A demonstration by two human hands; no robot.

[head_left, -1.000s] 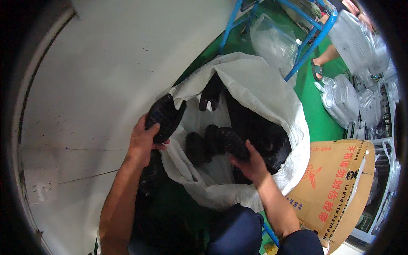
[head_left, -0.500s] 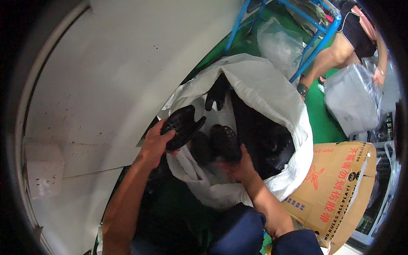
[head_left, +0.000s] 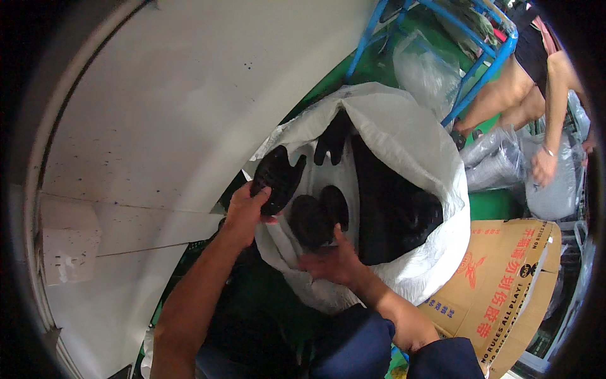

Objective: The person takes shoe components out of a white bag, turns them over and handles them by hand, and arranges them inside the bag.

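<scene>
Two notched black pieces, two rounded black pieces — one white sack, one cardboard box, one blue frame.

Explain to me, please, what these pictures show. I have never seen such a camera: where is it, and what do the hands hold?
There is no machine here, only a person's two bare hands. A wide fisheye camera on that person's head looks down, so straight edges bend. The left hand holds a black notched piece by the near edge of an open white plastic-looking sack. The right hand is beside two dark oval pieces inside; whether it grips one is unclear. Around the sack are a green floor and a brown cardboard box. At upper right, another person's hand is near clear plastic-wrapped bundles.
</scene>
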